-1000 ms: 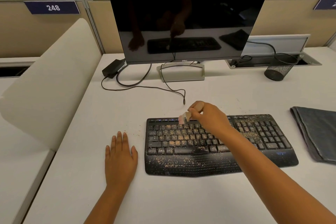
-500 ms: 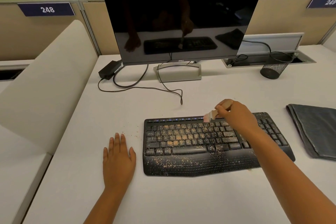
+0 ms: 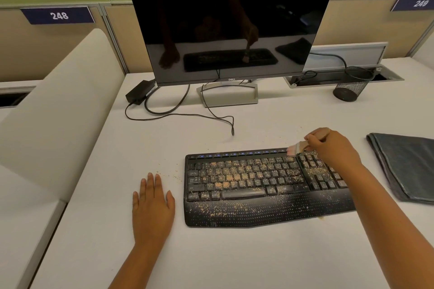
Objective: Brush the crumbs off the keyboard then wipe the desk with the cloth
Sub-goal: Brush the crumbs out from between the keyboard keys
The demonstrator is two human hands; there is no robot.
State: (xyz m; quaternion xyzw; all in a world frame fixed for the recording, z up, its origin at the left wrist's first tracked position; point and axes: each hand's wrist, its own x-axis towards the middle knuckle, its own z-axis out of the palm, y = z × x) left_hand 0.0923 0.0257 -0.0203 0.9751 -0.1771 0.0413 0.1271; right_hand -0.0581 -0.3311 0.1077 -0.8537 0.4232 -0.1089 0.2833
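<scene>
Crumbs (image 3: 237, 177) are spread over the keyboard (image 3: 258, 195), which is laid at the desk (image 3: 211, 253) centre. A small brush (image 3: 296, 148), probably wooden, is pinched by the right hand (image 3: 333, 148) at the upper row. The left hand (image 3: 152, 209) is rested flat at 9 o'clock, perhaps for balance. The cloth (image 3: 408, 166) is kept ready at 3 o'clock. "DELL" is read on the monitor (image 3: 232, 21) at 12 o'clock; "248" and "249" are read behind.

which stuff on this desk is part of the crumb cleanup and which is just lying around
Part of the job: keyboard, crumbs, brush in right hand, folded cloth, desk.
Lying about: monitor, power adapter, mesh pen cup.
</scene>
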